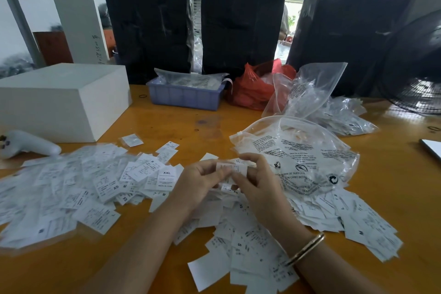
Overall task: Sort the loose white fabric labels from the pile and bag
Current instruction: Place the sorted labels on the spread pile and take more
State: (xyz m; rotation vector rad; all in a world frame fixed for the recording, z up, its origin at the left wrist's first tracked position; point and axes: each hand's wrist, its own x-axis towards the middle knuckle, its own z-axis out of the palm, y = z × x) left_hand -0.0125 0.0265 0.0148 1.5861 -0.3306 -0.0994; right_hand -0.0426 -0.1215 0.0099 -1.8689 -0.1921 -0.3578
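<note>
Three big black bundles (pixel 152 24) wrapped in plastic stand at the back of the orange counter (pixel 167 124). Next in size is a white box (pixel 64 100) on the far left part of the counter, with a white handle-shaped tool (pixel 31 144) lying just beside it. A huge pile of white fabric labels (pixel 71 188) spreads across the near side of the counter, from the left edge to the right, and some show sizes like XXL, XS and M. A clear plastic bag (pixel 298 153) with black warning print lies on the right part of the pile, with its opening toward the hands. Behind it sit more clear bags (pixel 338 112) stuffed with labels, and a red plastic bag (pixel 253 88). A blue tray (pixel 186 96) with more bagged labels sits near the middle at the back. A dark fan (pixel 417 98) shows at the right edge. The left hand (pixel 198 181) and the right hand (pixel 257 181) meet over the middle of the pile, just left of the clear bag. The fingers of both hands pinch one small white label (pixel 231 167) between them, each hand on one end, holding it up above the pile. A gold bangle (pixel 307 248) sits on the right wrist.
</note>
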